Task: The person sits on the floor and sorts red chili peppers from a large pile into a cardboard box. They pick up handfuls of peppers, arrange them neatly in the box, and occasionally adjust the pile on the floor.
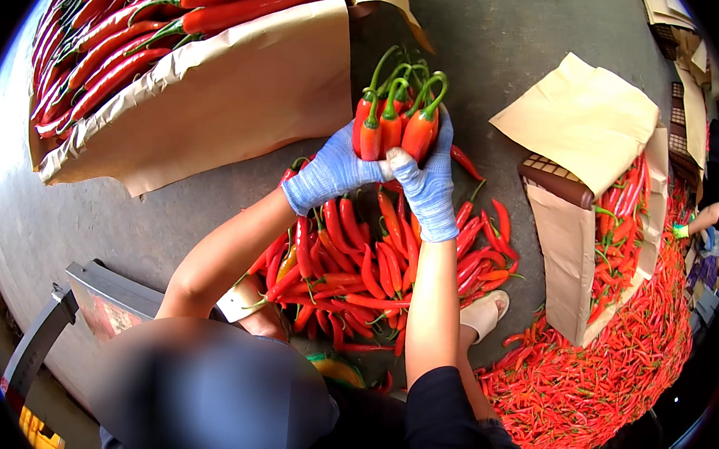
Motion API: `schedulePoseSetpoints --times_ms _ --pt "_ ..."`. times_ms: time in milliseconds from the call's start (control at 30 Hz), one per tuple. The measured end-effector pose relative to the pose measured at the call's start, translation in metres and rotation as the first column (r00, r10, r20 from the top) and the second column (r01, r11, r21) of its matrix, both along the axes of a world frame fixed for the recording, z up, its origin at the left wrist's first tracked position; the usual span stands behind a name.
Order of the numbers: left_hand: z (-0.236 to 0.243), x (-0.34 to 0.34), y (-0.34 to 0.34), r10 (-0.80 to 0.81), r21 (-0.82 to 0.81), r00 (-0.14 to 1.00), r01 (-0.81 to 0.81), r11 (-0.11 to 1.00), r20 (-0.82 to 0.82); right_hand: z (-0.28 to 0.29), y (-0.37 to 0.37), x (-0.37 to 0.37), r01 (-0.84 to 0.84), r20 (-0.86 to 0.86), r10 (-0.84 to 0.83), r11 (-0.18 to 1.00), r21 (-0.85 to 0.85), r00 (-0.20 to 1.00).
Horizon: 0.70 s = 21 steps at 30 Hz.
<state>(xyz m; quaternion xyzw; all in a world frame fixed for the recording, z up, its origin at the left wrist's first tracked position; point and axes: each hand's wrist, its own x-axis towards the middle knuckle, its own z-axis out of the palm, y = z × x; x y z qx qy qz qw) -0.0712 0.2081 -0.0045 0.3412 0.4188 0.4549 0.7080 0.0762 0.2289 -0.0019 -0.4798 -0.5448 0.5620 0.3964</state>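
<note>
Both my hands wear blue knit gloves and hold one bunch of red chili peppers (pixel 390 126), their green stems pointing up and away from me. My left hand (pixel 342 169) wraps the bunch from the left. Closed round its right side is my right hand (pixel 428 179), the thumb across the near face of the peppers. The lower ends of the bunch are hidden by the gloves. Below my hands, a loose pile of red chilies (pixel 356 266) lies on the floor between my feet.
At upper left stands a paper-lined box (pixel 218 98) with chilies laid in rows. A paper-lined basket (pixel 557 255) with chilies is at right, beside a large chili heap (pixel 589 399). A grey scale (pixel 108 299) sits at lower left. Another person's gloved hand (pixel 681 231) shows far right.
</note>
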Motion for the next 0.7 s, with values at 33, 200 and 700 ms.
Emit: schedulePoseSetpoints --times_ms 33,200,700 --pt "0.014 0.003 -0.004 0.020 -0.027 0.999 -0.018 0.999 0.050 0.007 -0.005 0.006 -0.018 0.038 0.019 0.999 -0.038 0.999" --pt "0.052 -0.001 -0.023 -0.004 -0.101 0.989 0.019 0.995 0.145 0.047 -0.024 0.004 0.128 -0.123 -0.159 0.966 -0.224 0.980" --pt "0.165 -0.155 -0.029 0.670 0.252 0.681 -0.732 0.633 0.295 0.176 0.102 -0.105 -0.323 0.241 0.229 0.805 0.498 0.943"
